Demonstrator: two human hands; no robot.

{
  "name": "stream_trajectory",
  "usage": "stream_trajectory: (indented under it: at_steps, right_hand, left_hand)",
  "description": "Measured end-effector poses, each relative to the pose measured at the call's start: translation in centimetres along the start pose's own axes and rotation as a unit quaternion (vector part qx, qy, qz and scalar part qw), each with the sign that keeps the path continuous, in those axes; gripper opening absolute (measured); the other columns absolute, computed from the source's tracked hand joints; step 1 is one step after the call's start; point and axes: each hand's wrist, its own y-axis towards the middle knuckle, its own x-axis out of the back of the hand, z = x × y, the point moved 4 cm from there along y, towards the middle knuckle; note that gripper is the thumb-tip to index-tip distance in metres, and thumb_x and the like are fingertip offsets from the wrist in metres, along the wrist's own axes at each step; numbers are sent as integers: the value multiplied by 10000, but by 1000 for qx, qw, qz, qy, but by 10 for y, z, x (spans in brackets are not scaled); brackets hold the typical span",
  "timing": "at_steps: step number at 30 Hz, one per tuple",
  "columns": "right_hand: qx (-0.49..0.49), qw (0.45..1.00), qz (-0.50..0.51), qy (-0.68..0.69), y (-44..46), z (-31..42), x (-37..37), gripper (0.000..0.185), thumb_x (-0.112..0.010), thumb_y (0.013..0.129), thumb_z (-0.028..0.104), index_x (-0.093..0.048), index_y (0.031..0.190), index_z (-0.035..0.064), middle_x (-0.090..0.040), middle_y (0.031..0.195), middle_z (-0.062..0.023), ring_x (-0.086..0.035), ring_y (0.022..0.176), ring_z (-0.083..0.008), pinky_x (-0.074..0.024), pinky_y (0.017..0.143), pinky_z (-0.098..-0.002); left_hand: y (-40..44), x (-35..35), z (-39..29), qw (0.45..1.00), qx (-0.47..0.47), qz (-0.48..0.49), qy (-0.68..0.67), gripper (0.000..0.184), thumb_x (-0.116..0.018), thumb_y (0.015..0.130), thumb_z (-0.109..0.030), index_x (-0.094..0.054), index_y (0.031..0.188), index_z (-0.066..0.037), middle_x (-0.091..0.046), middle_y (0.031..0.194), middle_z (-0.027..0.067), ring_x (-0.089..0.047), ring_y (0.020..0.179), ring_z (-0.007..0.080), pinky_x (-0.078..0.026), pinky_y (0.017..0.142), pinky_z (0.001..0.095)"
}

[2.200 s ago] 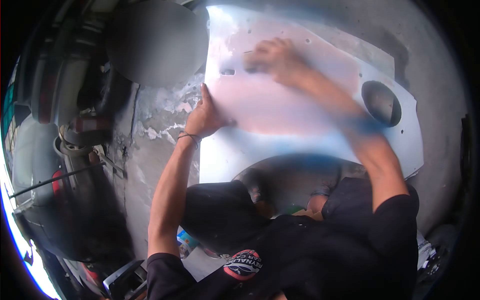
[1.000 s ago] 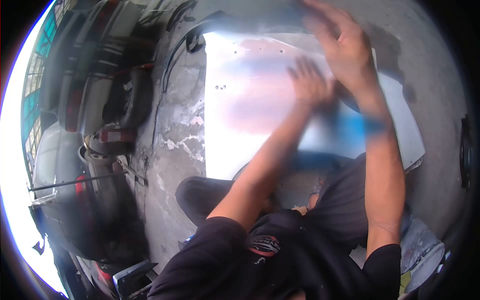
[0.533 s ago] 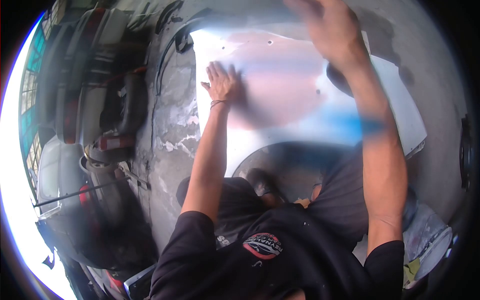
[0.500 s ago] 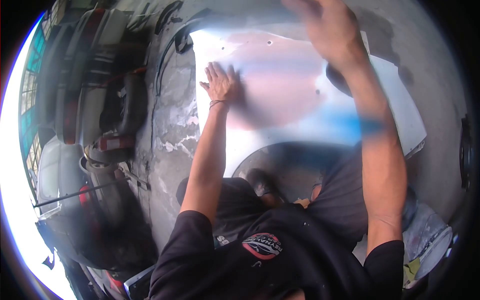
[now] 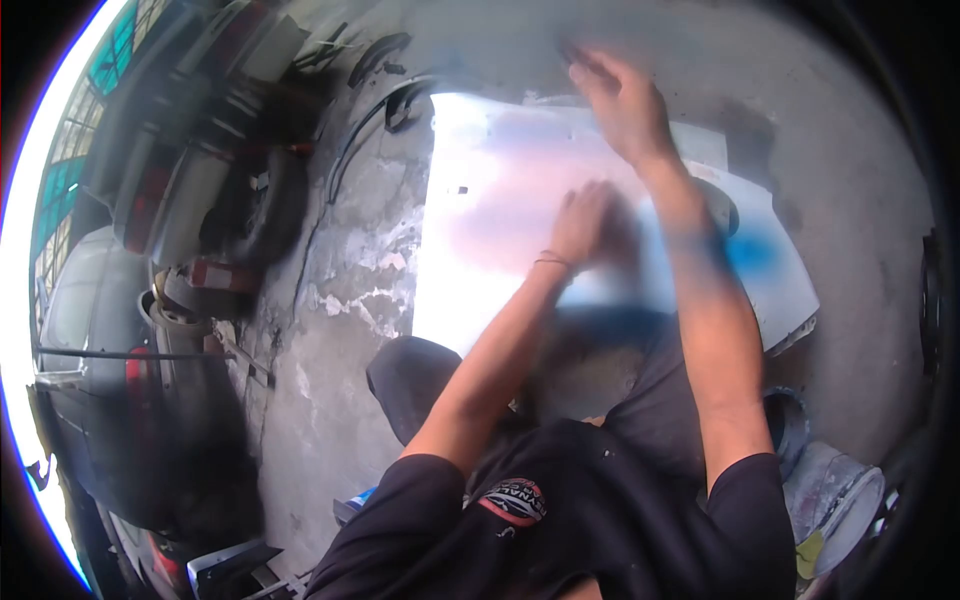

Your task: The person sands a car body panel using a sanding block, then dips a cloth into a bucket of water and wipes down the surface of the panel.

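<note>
A white car fender with a pinkish, rubbed-looking patch lies in front of my knees. My left hand, a thin band at its wrist, rests over that patch. Its fingers are stretched out and slightly blurred, with no held thing showing. Beyond the fender's middle, my right hand is raised near the far edge. The fingers point up and left, apart from the thumb; a dark smear by the tips cannot be made out. A blurred blue patch shows on the fender beside my right forearm.
Used car bumpers and other parts are stacked along the left. A grey car part with a red light stands below them. To my right lies a whitish bucket. Dark curved strips lie on the concrete floor.
My left hand has moved right across the fender, from near its left edge onto the patch. My right hand remains raised over the far side. The camera view has shifted a little.
</note>
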Motion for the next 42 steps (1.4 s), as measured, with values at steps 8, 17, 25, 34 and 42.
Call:
stream_trajectory:
  at_steps: [8,17,25,34,42]
  right_hand:
    - [-338,850,158,371,-83,-40,-32,590,-647,1129,496,-621,1505,42,-747,1292,-90,-721,1113,-224,-586,863,-361]
    - [-348,706,280,550,-142,1,-17,529,-564,1174,463,-650,1407,-5,-761,1223,-174,-764,1107,-282,-625,927,-398]
    - [-399,913,-7,90,-299,-108,324,280,-669,1121,306,-769,1221,65,-780,1040,-29,-709,896,-138,-579,784,-295]
    - [-703,703,-109,-8,-578,-238,403,316,-530,1125,230,-665,1369,82,-726,1322,-136,-687,1164,-287,-548,961,-484]
    - [-630,755,-181,10,-619,-315,391,476,-533,1118,240,-569,1564,77,-658,1504,-161,-621,1336,-363,-501,1083,-630]
  left_hand:
    - [-49,133,9,707,141,-114,-683,616,-578,1173,-414,-480,1648,-33,-575,1640,167,-546,1519,325,-451,1240,472]
    - [-59,143,-53,564,-24,-70,-822,810,-711,1065,-553,-470,1629,-24,-633,1526,143,-565,1486,375,-513,1237,495]
    - [-103,118,-4,635,109,-64,-762,704,-633,1139,-427,-314,1744,-261,-640,1407,201,-719,1191,348,-664,963,561]
    - [-127,107,28,712,232,-48,-661,614,-557,1176,-439,-411,1714,-181,-676,1357,187,-748,1059,273,-693,800,403]
    - [-149,100,52,747,333,-47,-574,589,-547,1176,-429,-477,1666,-109,-687,1327,133,-704,1116,249,-619,947,413]
